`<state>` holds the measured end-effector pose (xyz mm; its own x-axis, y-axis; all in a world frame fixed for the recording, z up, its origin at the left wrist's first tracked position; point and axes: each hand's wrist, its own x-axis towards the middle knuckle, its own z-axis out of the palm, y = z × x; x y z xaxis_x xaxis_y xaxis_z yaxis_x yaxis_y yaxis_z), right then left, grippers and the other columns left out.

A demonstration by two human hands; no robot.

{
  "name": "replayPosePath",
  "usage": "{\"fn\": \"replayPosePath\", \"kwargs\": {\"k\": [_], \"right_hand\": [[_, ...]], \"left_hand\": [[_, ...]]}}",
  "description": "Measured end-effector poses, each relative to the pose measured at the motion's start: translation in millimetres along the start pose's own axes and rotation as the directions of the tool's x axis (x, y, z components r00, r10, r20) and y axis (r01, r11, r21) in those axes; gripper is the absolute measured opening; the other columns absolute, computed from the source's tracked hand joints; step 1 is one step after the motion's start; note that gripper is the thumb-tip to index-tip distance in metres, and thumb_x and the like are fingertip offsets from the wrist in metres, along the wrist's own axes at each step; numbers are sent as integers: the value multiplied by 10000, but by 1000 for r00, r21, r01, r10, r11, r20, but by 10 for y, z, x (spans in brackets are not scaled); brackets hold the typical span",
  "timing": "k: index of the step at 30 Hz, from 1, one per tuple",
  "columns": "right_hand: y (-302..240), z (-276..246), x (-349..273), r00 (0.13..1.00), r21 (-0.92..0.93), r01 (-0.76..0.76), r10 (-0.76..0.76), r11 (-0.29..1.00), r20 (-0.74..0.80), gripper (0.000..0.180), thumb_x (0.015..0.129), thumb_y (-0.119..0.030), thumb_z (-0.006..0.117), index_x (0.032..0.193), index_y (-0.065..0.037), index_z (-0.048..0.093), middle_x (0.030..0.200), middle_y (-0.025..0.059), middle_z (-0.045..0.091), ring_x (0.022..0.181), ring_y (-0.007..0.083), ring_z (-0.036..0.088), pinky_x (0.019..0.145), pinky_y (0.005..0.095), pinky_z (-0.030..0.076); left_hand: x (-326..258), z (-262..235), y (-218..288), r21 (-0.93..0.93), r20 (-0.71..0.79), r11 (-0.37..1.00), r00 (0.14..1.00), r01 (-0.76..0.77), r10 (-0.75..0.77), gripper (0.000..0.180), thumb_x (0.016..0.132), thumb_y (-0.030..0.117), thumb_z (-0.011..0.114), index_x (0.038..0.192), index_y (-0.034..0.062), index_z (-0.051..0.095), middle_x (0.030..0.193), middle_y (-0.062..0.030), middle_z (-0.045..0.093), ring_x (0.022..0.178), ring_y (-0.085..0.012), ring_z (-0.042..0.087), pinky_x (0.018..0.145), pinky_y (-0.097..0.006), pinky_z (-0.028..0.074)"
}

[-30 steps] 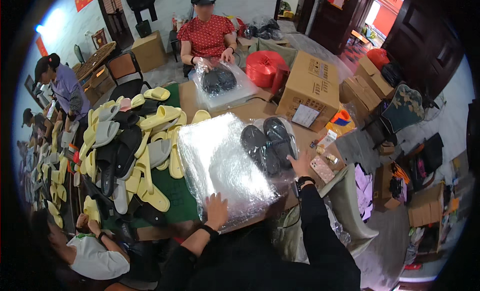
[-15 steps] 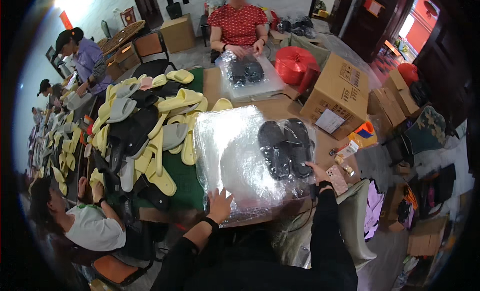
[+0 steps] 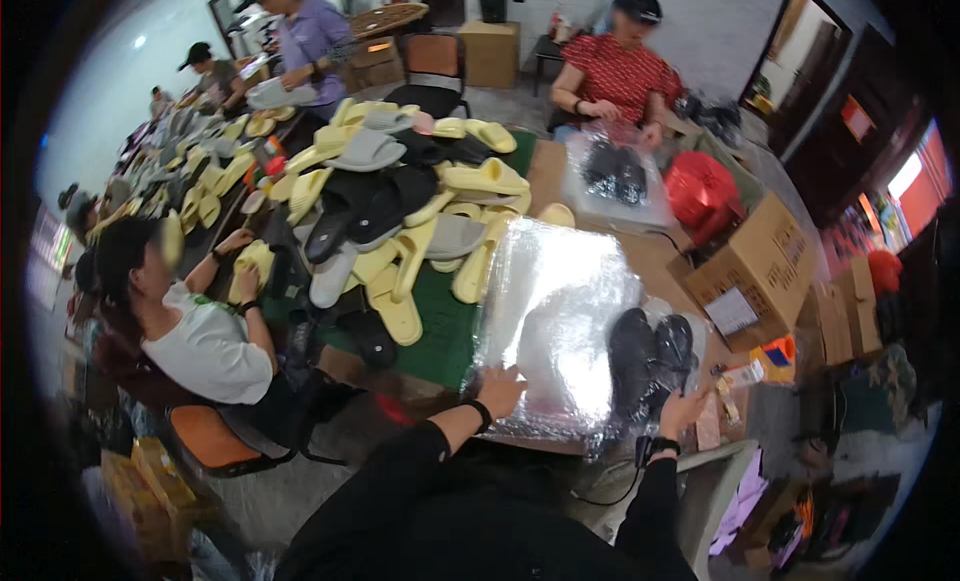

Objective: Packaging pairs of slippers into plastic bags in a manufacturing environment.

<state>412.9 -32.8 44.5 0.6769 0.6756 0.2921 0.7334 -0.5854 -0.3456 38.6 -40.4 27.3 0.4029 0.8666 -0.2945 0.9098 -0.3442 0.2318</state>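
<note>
Left hand [image 3: 502, 389]: nearest item I log. Palm down, fingers loosely spread, on the near left part of the film stack; nothing gripped that I can see.

Right hand [image 3: 684, 413]: fingers part-curled at the near right edge, just beside the near end of the black pair. Whether they pinch the film I cannot tell.

Film stack [image 3: 545, 331]: clear, glossy, laid flat on the table [image 3: 655, 259] between the hands.

Black pair [image 3: 630, 361]: two slippers side by side on the right part of the stack, toes to heels unclear to me. In or under clear film, I cannot say which; no closed seam or tie shows, so I enter it as not finished.

Phone [image 3: 708, 426]: pinkish, just right of the right hand.

Slipper heap [image 3: 398, 316]: yellow, grey and black, left of the stack, partly on a green cloth [image 3: 440, 336]. All that I can make out are bare: by my judgement, the large remainder.

Co-worker in white [image 3: 215, 346]: left side, both hands at a yellow slipper [image 3: 262, 259].

Carton [image 3: 760, 276]: far right of the stack; contents hidden.

Red roll [image 3: 700, 191]: beyond the carton, to its left.

Second black pair [image 3: 615, 176]: far side, in clear film, before a co-worker in red [image 3: 620, 81]; whether sealed, not legible to me.
</note>
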Motion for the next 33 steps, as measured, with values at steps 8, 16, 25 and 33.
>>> {"fn": "replayPosePath", "kwargs": {"k": [8,16,25,33], "right_hand": [[-1289,176,-1604,693,522,431,-641,736,331,311,749,-195,552,1036,-75,577,1079,177,500,986,326,478,777,447,401],[-1624,420,-2022,368,240,711,-641,661,674,616,812,-363,520,1347,-150,301,1254,242,380,1028,419,451,846,491,392],[-1450,607,-2153,453,183,787,-754,589,475,632,789,-334,531,1331,-85,322,1225,270,399,917,407,500,705,506,457],[-1545,516,-2243,461,221,750,-732,624,503,662,773,-295,554,1332,-48,299,1232,290,402,1038,461,444,866,516,381]], "left_hand": [[206,65,-177,-69,19,981,983,-181,183,430,766,219,543,1195,190,533,1282,-155,416,1145,-393,401,933,-513,345],[404,-1157,-1270,-809,-494,578,412,105,-766,523,797,230,583,1241,32,389,1179,-209,459,1109,-375,421,900,-482,347],[-110,-1987,-2388,-802,-589,542,-179,253,-788,630,800,285,579,1317,76,284,1341,-191,267,1224,-381,288,952,-510,273],[-206,-1933,-3151,-969,-244,234,-141,82,-959,668,795,202,620,1334,88,243,1277,-211,360,1088,-391,439,846,-477,436]]}}
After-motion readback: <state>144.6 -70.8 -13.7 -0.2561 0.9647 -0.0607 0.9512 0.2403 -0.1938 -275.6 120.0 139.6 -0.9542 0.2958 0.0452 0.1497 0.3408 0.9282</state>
